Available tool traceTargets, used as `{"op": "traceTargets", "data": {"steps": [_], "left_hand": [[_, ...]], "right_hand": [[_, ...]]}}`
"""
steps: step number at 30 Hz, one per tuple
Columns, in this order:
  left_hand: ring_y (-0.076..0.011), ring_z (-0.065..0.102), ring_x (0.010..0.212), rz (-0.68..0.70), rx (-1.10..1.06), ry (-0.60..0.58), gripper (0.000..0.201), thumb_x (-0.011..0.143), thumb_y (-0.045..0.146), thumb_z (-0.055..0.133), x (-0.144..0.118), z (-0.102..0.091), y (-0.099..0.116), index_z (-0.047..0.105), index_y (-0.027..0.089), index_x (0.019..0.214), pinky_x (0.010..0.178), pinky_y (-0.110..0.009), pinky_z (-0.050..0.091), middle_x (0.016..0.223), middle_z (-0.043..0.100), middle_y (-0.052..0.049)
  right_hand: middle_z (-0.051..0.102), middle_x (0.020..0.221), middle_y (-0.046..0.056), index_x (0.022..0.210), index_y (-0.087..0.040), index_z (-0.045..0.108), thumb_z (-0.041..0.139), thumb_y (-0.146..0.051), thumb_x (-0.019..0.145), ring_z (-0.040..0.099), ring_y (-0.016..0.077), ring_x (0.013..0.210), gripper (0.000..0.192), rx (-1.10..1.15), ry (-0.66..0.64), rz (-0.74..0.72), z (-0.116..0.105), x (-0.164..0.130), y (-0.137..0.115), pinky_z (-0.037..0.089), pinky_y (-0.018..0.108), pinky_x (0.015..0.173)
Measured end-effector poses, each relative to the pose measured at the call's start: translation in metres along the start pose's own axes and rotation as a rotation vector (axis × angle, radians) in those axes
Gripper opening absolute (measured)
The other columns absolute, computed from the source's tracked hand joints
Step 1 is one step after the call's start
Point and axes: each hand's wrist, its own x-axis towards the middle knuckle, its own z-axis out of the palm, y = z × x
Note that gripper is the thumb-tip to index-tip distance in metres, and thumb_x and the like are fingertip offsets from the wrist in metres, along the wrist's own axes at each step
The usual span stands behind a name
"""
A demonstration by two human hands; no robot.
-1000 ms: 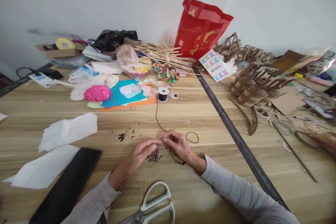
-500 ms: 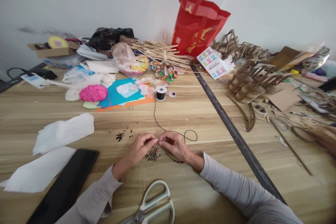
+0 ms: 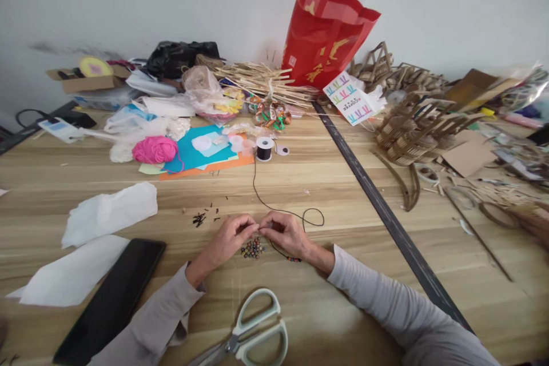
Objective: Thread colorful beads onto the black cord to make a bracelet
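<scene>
Light wood makes up the bench, with a pale wall behind. The left hand and right hand meet at the fingertips. The right finger and thumb pinch the black cord. The left finger and thumb press together, but what is between them looks too small to tell. Loose beads sit in a pile just below the hands, and strung beads hang near the right wrist. Little black bits lie left of the hands. Scissors rest toward the near edge, and a flat black slab toward the near left corner. The cord loops on the wood and goes to a spool toward the far edge. Pink yarn is left of that. Farther back, a red bag stands at the far edge, with small baskets toward the far right corner.
</scene>
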Motion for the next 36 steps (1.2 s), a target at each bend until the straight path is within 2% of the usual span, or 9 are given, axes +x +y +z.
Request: {"op": "traceTargets", "data": {"steps": [22,27,32,36], "left_hand": [[-0.0133,0.048,0.061,-0.01,0.018,0.007,0.025,0.086,0.031,0.047,-0.002,0.002,-0.003,0.054,0.016,0.067,0.06,-0.023,0.038,0.061,0.052,0.002],[-0.0137,0.051,0.061,-0.011,-0.036,0.008,0.028,0.086,0.031,0.047,-0.005,-0.003,-0.002,0.056,0.015,0.065,0.06,-0.023,0.04,0.061,0.056,0.001],[-0.0145,0.054,0.062,0.017,0.097,-0.017,0.017,0.081,0.025,0.055,-0.006,0.0,0.003,0.063,0.015,0.07,0.061,-0.024,0.041,0.066,0.062,-0.001],[-0.0162,0.056,0.066,0.032,0.255,-0.052,0.013,0.079,0.018,0.057,-0.004,0.004,0.01,0.064,0.015,0.068,0.064,-0.026,0.041,0.068,0.062,-0.003]], "right_hand": [[0.056,0.067,0.001,0.078,-0.014,0.063,0.059,-0.032,0.082,0.047,0.0107,0.06,0.018,-0.032,-0.029,-0.036,-0.005,-0.001,0.003,0.037,0.021,0.055],[0.053,0.063,-0.001,0.077,-0.015,0.061,0.062,-0.036,0.079,0.044,0.0092,0.056,0.022,0.079,-0.006,0.011,-0.007,-0.001,0.008,0.036,0.02,0.053],[0.048,0.057,-0.004,0.076,-0.015,0.059,0.066,-0.042,0.075,0.038,0.0066,0.048,0.028,0.258,0.022,0.085,-0.008,0.0,0.004,0.031,0.019,0.045],[0.048,0.055,-0.004,0.075,-0.015,0.058,0.066,-0.043,0.075,0.038,0.0065,0.047,0.029,0.273,0.017,0.091,-0.008,0.001,0.001,0.029,0.019,0.044]]}}
